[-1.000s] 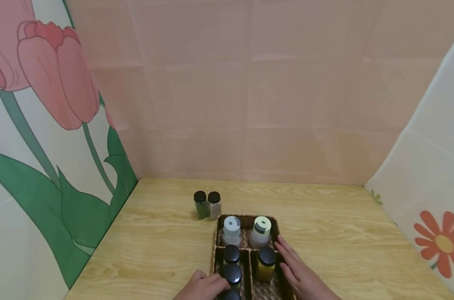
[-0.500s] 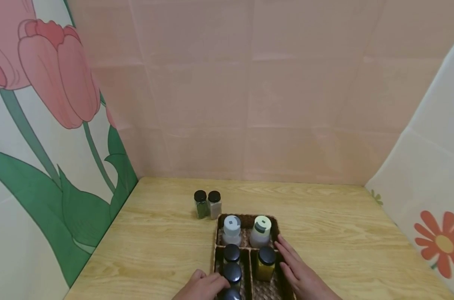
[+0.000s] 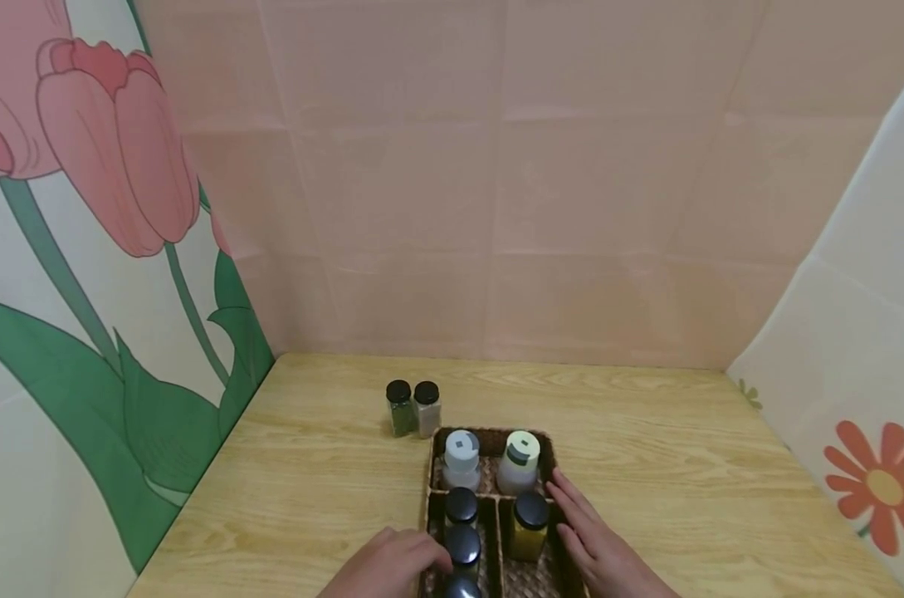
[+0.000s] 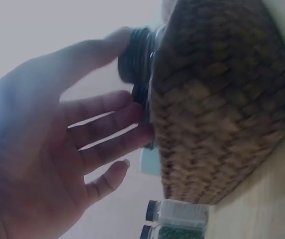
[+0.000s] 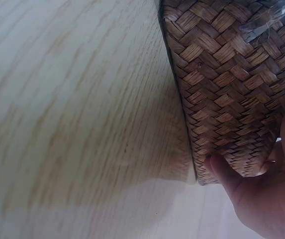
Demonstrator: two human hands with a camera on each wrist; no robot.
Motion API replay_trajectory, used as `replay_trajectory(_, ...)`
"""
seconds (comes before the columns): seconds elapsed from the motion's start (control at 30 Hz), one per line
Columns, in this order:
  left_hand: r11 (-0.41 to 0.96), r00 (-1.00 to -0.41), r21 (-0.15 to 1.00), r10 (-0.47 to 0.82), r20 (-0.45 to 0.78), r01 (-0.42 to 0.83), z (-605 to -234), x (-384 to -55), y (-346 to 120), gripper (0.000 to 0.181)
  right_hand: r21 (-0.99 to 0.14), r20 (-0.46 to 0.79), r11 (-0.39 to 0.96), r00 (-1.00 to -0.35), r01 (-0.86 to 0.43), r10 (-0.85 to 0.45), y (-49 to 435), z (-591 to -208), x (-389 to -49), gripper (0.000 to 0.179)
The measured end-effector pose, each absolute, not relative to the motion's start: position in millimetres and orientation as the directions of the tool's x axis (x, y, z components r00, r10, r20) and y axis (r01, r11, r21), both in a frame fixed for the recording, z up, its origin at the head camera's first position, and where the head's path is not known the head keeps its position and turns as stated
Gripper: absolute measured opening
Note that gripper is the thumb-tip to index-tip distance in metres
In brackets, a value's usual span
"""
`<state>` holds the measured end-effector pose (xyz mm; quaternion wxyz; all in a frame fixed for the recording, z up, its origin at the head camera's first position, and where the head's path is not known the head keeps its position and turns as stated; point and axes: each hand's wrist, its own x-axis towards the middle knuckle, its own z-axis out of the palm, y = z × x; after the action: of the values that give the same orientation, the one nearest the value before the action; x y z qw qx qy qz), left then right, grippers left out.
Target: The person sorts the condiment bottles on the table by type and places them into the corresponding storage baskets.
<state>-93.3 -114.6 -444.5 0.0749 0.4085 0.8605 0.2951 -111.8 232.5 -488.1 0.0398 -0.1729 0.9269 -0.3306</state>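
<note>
As seen from the head view: pink backdrop (image 3: 496, 183), then wood-grain table (image 3: 683, 465) below it. On table, near lower edge of view: divided woven basket (image 3: 491, 447). Right hand (image 3: 607, 555) along basket's right side, fingers nearly straight, touching the wall. Left hand (image 3: 392, 566) at basket's left edge, thumb and fingers wide about the dark-lidded jars (image 3: 462, 544); cannot tell whether touching. In far compartment, upright: white-capped bottle (image 3: 462, 455), left; yellow-green-capped bottle (image 3: 521, 458), right. Near-left compartment: row of three dark-lidded jars. Near-right: yellow jar (image 3: 528, 541), black lid on. On table, just beyond basket: green-filled jar (image 3: 401, 418) and pale-filled jar (image 3: 428, 419), side by side
</note>
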Motion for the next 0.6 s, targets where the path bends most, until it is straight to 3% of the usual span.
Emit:
replay_trajectory(0.23, 0.563, -0.812, 0.695, 0.581, 0.053, 0.448, -424.2, -92.8, -120.9, 0.036, -0.615, 0.075, 0.724, -0.937, -0.312, -0.341, 231.5, -489.3, -111.0, 0.053)
replay_trajectory(0.4, 0.588, -0.832, 0.613, 0.501, 0.236, 0.528, -424.3, -102.6, -126.0, 0.038, -0.602, 0.101, 0.728, -0.936, -0.328, -0.338, 231.0, -491.3, -110.7, 0.052)
replay_trajectory(0.6, 0.622, -0.881, 0.624, 0.327, 0.342, 0.473, -434.7, -129.6, -129.2, 0.036, -0.612, 0.069, 0.728, -0.938, -0.309, -0.341, 232.4, -491.2, -111.4, 0.053)
